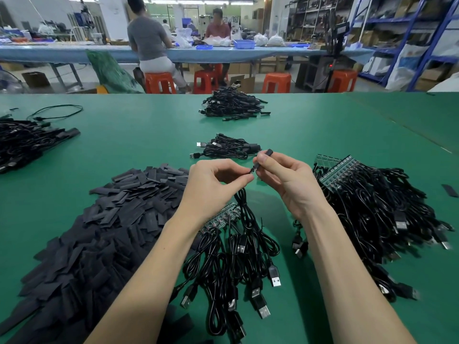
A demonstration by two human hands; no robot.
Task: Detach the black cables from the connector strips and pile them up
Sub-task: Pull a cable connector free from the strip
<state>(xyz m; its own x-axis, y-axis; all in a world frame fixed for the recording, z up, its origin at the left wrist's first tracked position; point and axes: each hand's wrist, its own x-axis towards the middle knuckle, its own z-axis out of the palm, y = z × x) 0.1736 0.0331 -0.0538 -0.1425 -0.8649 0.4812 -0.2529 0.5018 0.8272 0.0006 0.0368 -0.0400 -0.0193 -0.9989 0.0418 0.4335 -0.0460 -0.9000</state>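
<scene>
While your left hand pinches the end of one black cable, your right hand clamps thumb and fingers on a small black sleeve at its tip, apparently to steady both. Just behind both hands lies the finished pile; below them, the connector strip.

Centre, far: bare green table between small cable pile and far cable pile.
Lower left: heap of black strips blocks.
Right: tangled cable bundle blocks.
Lower centre: cables with plugs between forearms.
</scene>
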